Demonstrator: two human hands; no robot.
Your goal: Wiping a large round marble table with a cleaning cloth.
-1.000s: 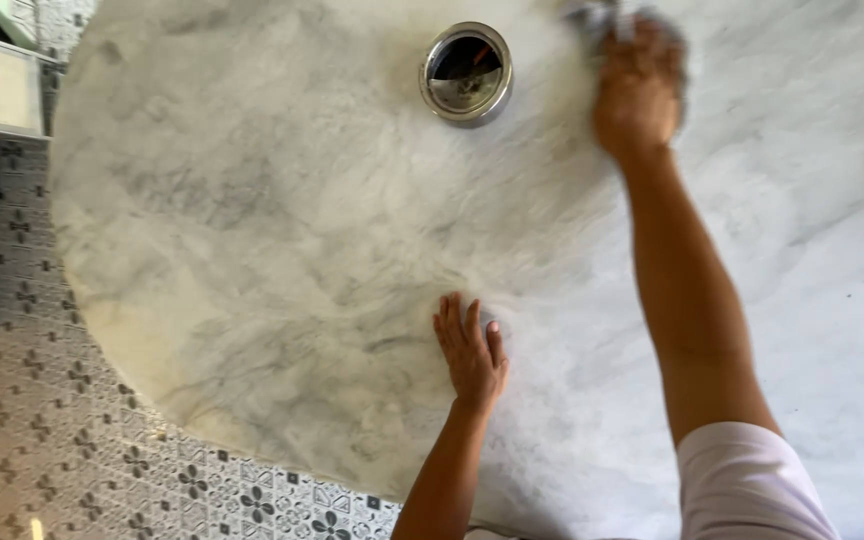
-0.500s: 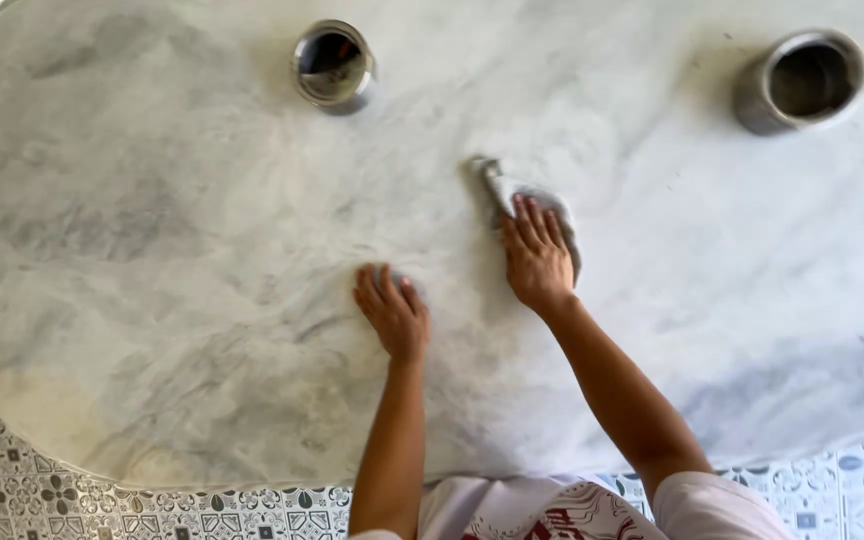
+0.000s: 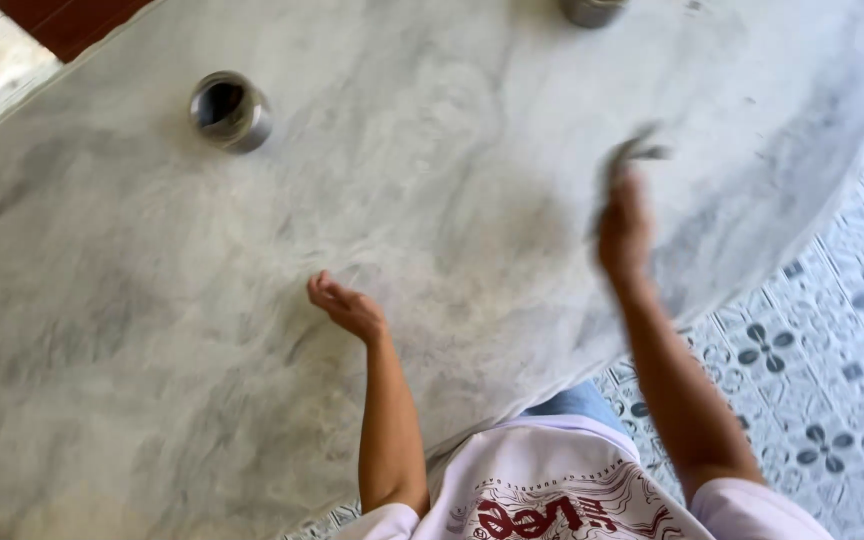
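My right hand (image 3: 624,225) is blurred with motion over the right part of the round white-grey marble table (image 3: 132,300) and grips a grey cloth (image 3: 630,152) that sticks out above the fingers. My left hand (image 3: 345,303) hovers or rests lightly near the table's middle, fingers loosely curled and apart, holding nothing. A steel cup (image 3: 229,110) stands upright at the far left of the table, well away from both hands.
A second steel cup (image 3: 590,10) is cut off by the top edge. Patterned floor tiles (image 3: 812,380) show to the right and below the table's rim. A dark red surface (image 3: 62,20) lies at the top left corner.
The view has swung left and tilted. My right hand swept the cloth to the right across the marble. My left hand lifted from flat on the table to a loose curl.
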